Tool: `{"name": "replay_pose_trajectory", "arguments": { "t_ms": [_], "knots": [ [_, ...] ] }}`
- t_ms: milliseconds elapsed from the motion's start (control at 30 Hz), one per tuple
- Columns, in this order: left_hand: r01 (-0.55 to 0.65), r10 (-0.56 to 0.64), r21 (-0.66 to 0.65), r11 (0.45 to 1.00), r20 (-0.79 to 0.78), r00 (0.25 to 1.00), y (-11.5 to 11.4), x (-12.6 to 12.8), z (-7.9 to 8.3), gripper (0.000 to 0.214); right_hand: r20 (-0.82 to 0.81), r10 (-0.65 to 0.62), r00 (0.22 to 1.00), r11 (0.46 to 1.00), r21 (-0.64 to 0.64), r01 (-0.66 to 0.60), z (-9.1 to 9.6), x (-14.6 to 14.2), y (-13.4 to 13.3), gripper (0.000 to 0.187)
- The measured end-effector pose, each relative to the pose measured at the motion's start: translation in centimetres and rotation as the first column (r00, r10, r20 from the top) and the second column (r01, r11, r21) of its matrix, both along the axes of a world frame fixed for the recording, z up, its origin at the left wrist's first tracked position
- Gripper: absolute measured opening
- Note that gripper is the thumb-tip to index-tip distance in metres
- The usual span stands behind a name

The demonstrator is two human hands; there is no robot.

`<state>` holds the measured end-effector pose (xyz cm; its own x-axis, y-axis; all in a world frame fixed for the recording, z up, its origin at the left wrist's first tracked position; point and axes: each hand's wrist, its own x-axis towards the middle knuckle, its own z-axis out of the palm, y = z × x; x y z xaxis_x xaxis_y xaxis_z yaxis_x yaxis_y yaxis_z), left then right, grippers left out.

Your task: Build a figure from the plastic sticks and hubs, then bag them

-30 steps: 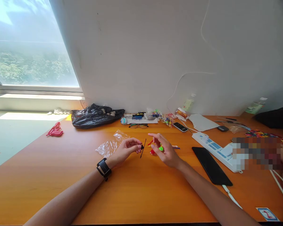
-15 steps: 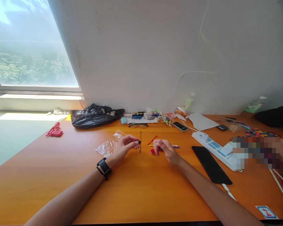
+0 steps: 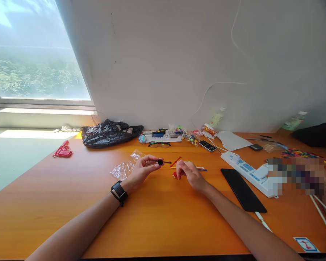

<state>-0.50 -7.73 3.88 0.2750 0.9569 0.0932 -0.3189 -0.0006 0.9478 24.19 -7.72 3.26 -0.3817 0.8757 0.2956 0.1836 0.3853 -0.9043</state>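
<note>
My left hand, with a black watch on its wrist, pinches a small black round piece between thumb and fingertips. A thin dark rod sticks out from that piece to the right. My right hand is closed, its fingers curled in; whatever they may hold is hidden. Just left of its fingertips is a small red round piece on the table. Thin red sticks lie behind it, and a blue-and-white stick pokes out behind the right hand.
Clear plastic wrap lies beside my left hand. Along the wall are a black plastic bag, glasses and bagged small parts. To the right are a black phone, a white power strip and a blurred-out area.
The black round piece has turned in my left fingers: its rod stood upright before and now lies sideways. My right hand has barely moved.
</note>
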Motion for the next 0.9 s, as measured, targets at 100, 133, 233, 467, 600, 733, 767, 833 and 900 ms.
{"name": "replay_pose_trajectory", "arguments": {
  "t_ms": [100,133,233,467,600,733,767,833,900],
  "knots": [
    [0.035,-0.035,0.011,0.999,0.001,0.999,0.1,-0.1,-0.1,0.035,-0.002,-0.034,0.999,0.999,0.004,0.034,0.0,-0.1,0.0,0.072],
    [0.041,-0.041,0.015,0.999,-0.001,0.999,0.1,-0.2,-0.1,0.035,-0.004,-0.043,0.999,0.999,-0.001,0.043,-0.1,-0.1,0.0,0.072],
    [0.057,-0.057,0.019,0.998,-0.001,0.998,0.2,-0.2,-0.3,0.037,-0.018,-0.05,0.999,0.999,-0.013,0.05,-0.4,-0.1,0.1,0.07],
    [0.1,-0.1,0.0,0.995,0.014,0.995,0.3,-0.2,-0.7,0.043,-0.002,-0.052,0.999,0.998,0.041,0.052,-0.4,-0.1,0.0,0.068],
    [0.099,-0.098,-0.046,0.994,0.022,0.995,0.4,-0.4,-0.7,0.044,0.047,-0.094,0.995,0.992,0.086,0.089,0.0,-0.4,0.1,0.063],
    [0.073,-0.071,-0.095,0.993,0.023,0.997,0.5,-0.4,-0.7,0.042,-0.008,-0.193,0.981,0.981,0.006,0.193,0.0,-0.3,0.6,0.054],
    [0.068,-0.065,-0.113,0.991,0.029,0.997,0.5,-0.4,-0.7,0.04,-0.031,-0.215,0.976,0.976,-0.019,0.215,0.0,-0.2,0.8,0.053],
    [0.058,-0.052,-0.15,0.987,0.044,0.998,0.6,-0.4,-0.8,0.036,-0.071,-0.246,0.967,0.968,-0.061,0.242,-0.1,0.1,1.2,0.052],
    [0.047,-0.036,-0.172,0.984,0.07,0.997,0.9,-0.4,-1.1,0.031,-0.102,-0.269,0.958,0.961,-0.095,0.259,-0.3,0.3,1.6,0.053]
  ]
}}
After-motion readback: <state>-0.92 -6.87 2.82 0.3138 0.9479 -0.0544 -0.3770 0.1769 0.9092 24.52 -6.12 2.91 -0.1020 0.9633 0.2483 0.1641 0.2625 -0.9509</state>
